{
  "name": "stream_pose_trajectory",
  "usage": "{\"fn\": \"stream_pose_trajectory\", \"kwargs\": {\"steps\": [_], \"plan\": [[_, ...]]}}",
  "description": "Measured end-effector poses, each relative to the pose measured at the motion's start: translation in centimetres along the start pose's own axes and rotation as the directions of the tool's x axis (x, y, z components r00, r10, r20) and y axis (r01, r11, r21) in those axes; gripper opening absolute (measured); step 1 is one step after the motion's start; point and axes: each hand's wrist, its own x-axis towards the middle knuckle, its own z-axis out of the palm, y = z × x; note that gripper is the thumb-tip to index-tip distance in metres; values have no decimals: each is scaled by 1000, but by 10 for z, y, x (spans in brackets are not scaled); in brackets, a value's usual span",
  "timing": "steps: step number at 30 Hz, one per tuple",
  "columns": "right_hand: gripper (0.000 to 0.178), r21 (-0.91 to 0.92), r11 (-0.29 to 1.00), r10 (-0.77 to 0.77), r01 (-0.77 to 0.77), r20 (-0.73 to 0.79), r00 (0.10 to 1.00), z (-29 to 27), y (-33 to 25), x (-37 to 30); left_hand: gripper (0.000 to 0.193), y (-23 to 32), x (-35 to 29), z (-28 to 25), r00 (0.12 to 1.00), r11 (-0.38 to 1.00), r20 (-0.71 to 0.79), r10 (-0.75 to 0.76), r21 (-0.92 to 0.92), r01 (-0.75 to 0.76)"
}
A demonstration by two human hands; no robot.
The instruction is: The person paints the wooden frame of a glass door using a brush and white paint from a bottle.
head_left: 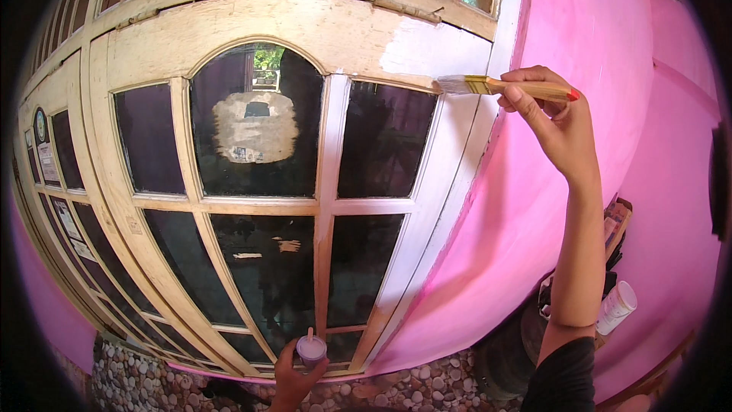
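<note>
My right hand [545,103] is closed round the wooden handle of a paintbrush [476,85] with a red tip. The brush lies nearly level, its pale bristles against the upper right of a wooden window frame [252,15]. White paint [431,46] covers that corner and the right-hand upright; the rest of the frame is mostly bare, yellowish wood. Low in the picture, my left hand [296,378] grips a small cup [311,349] of whitish paint, with a stick standing up in it. Dark glass panes [385,141] fill the frame.
A pink wall [595,23] adjoins the frame on the right. By its foot stand a dark bin [503,351] and a white tub [616,307]. Pebbles [427,381] cover the ground below. Torn paper residue [255,130] clings to the arched pane, and stickers [49,160] are on the left panes.
</note>
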Motion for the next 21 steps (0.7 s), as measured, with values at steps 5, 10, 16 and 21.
{"fn": "stream_pose_trajectory", "kwargs": {"steps": [5,10,16,21], "plan": [[24,-35,997,-60,64,94,994,-2,5,14,69,-1,0,0,1000,1000,2,8,-1,-8],[21,-155,973,-160,169,68,985,-7,8,30,70,-1,-1,3,1000,1000,11,-1,-23,1],[18,-49,984,-170,172,30,985,10,1,12,66,-9,-4,9,997,997,-71,-38,-64,33],[18,-103,985,-145,139,-49,988,5,13,9,66,-4,0,8,1000,999,-13,-25,-43,25]]}}
